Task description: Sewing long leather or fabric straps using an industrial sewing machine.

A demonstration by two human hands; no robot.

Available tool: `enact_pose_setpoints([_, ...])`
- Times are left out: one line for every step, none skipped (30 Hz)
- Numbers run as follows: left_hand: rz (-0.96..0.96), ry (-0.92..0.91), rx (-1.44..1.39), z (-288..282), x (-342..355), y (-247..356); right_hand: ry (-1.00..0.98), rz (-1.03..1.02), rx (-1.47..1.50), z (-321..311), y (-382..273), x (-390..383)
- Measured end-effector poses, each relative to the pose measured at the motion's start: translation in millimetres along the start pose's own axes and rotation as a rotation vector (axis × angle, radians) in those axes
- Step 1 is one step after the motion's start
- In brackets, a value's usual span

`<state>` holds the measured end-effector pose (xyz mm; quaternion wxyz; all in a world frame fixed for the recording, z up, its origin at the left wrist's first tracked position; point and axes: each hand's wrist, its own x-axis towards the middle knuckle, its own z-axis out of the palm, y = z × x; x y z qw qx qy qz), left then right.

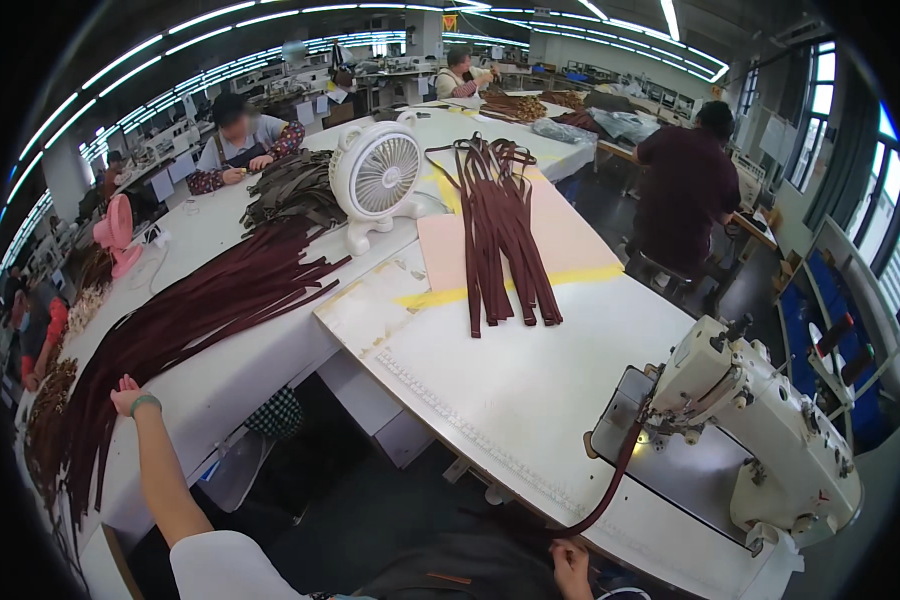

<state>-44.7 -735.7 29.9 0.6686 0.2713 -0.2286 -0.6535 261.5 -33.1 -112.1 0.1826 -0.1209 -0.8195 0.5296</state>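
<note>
On the left, my left hand [127,395] reaches to the near edge of a long pile of maroon straps [185,295]. Its fingers are stretched out at the straps, with no strap seen in its grip. My right hand [570,568] is low at the table's front edge, its fingers curled at a single maroon strap [622,475]. That strap bends up from the hand to the needle area of a white sewing machine [715,385], where a small lamp is lit. Another bundle of maroon straps [500,235] lies fanned out on the table ahead.
A white fan [380,175] stands between the bundles, beside dark grey straps [290,190]. A pink fan [117,235] is farther left. Yellow tape [510,285] crosses the white table [450,390]. Several people work around; one in a dark shirt [685,195] sits at the right.
</note>
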Motion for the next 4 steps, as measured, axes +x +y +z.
enact_pose_setpoints([-0.129, -0.104, 0.084, 6, -30, -23, -0.034, -0.099, 0.034, 2, -2, 1])
enact_pose_setpoints([-0.272, -0.295, 0.135, 6, -65, -45, -0.086, -0.065, 0.045, 3, 2, 3])
enact_pose_setpoints([-0.405, -0.585, 0.201, 4, -102, -71, -0.118, 0.029, 0.139, 5, -12, 10])
enact_pose_setpoints([-0.549, -0.881, 0.253, -3, -137, -103, -0.163, 0.044, 0.288, 8, 2, 11])
